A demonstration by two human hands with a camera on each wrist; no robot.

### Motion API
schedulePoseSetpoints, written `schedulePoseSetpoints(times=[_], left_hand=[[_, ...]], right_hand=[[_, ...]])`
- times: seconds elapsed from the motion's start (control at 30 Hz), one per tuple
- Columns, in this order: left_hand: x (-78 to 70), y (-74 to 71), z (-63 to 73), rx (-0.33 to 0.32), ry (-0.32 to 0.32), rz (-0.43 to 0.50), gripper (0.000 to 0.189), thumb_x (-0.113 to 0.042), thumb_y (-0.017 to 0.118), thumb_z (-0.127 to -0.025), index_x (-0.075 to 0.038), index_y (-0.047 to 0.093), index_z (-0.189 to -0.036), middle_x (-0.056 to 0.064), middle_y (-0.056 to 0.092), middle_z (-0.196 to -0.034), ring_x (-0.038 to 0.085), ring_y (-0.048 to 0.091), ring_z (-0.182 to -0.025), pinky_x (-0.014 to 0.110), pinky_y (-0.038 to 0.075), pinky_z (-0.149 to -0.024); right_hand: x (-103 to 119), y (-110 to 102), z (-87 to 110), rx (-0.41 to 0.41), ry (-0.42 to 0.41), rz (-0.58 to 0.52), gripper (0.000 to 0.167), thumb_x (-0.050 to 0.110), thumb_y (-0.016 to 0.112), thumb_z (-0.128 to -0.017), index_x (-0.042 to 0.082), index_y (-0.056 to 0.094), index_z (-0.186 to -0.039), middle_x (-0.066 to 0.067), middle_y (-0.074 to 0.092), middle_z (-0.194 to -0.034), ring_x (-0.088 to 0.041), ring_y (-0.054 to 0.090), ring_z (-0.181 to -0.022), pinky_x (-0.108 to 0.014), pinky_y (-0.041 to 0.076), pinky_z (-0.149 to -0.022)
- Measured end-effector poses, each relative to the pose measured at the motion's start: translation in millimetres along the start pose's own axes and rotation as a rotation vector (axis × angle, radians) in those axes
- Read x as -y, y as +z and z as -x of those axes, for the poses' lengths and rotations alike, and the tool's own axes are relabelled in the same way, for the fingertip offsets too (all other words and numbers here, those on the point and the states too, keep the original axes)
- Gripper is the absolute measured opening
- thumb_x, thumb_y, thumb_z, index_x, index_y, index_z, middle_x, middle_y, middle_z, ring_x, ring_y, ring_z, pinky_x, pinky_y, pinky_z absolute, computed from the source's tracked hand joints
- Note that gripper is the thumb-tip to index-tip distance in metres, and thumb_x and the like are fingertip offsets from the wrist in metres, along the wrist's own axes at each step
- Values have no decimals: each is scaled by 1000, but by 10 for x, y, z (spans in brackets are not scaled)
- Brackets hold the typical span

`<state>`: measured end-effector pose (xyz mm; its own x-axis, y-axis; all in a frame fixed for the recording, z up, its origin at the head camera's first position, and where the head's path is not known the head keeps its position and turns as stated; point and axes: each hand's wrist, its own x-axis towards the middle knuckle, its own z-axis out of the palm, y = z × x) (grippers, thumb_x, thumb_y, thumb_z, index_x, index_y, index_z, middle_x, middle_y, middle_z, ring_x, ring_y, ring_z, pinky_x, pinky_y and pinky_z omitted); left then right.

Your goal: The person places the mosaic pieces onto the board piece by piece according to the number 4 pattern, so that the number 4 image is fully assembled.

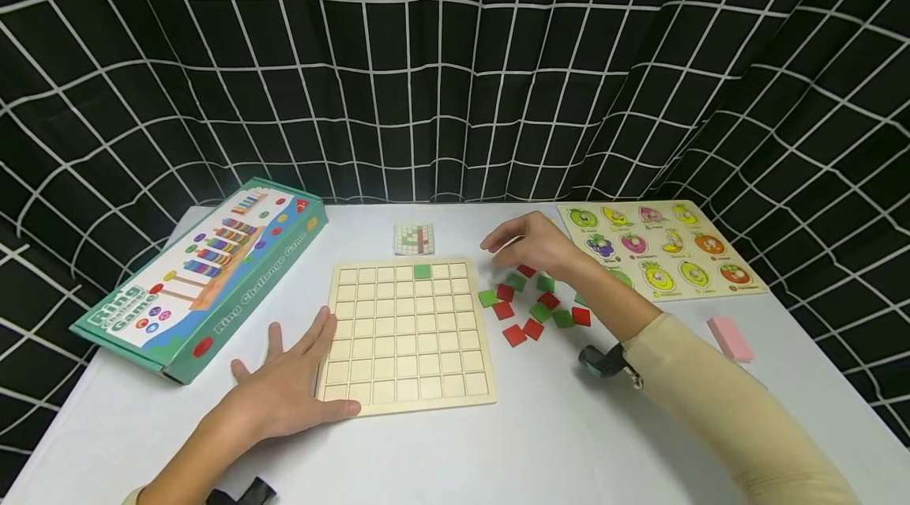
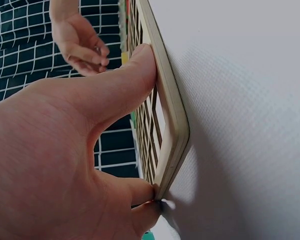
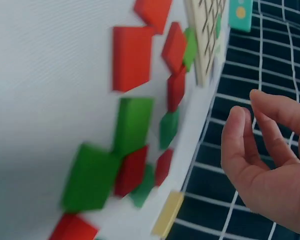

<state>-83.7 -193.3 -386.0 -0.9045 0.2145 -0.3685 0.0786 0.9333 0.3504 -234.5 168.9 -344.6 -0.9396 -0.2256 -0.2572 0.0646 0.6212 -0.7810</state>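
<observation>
A wooden grid board (image 1: 412,408) lies on the table with one green tile (image 1: 423,272) in its top row. My left hand (image 1: 287,390) rests at the board's near left corner, thumb over the front edge, fingers spread along the left side. Past the board's right side, my right hand (image 1: 536,246) hovers above scattered red tiles (image 1: 515,335) and green tiles (image 1: 487,298). Its fingers are loosely bent, with a gap between thumb and forefinger and no tile visible there in the right wrist view (image 3: 270,155). A small pattern card (image 1: 415,239) lies behind the board.
A green ring game box (image 1: 206,276) stands at the left. A fruit picture board (image 1: 664,248) lies at the back right, partly behind my right arm. A pink block (image 1: 730,339) sits at the right. Behind the table hangs a black curtain (image 1: 455,78) with white grid lines.
</observation>
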Motion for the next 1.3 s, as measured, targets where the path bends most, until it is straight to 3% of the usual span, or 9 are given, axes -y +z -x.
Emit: schedulePoseSetpoints(times=[0.23, 0.53, 1.07, 1.3], left_hand=[[-12, -21, 1, 2, -12, -13, 132, -78, 75, -74, -10, 12, -168, 12, 7, -176, 74, -3, -145, 99, 2, -88], [-4, -24, 6, 5, -13, -6, 132, -78, 75, -74, -11, 10, -168, 12, 7, -176, 73, -4, -146, 99, 1, -88], [7, -7, -3, 1, -5, -9, 132, -78, 75, -75, -12, 10, -169, 12, 7, -176, 73, -3, -145, 99, 2, -88], [2, 6, -9, -1, -6, -24, 133, -80, 74, -74, -11, 11, -168, 11, 7, -177, 73, -2, -146, 99, 4, -88]], right_hand=[[-234, -97, 69, -1, 55, -27, 33, 9, 76, -91, 4, 74, -124, -17, 70, -124, -28, 64, -96, -40, 57, -87], [-381, -127, 134, -6, 73, 22, 33, 5, 80, -86, 0, 74, -118, -17, 67, -112, -23, 64, -86, -32, 58, -77], [-376, 34, 153, -69, 40, 275, 30, 7, 86, -81, 6, 78, -110, -9, 69, -98, -23, 60, -85, -27, 52, -67], [-370, 71, 158, -96, 50, 305, 28, 4, 85, -82, 6, 78, -109, -10, 71, -96, -23, 62, -86, -26, 54, -67]])
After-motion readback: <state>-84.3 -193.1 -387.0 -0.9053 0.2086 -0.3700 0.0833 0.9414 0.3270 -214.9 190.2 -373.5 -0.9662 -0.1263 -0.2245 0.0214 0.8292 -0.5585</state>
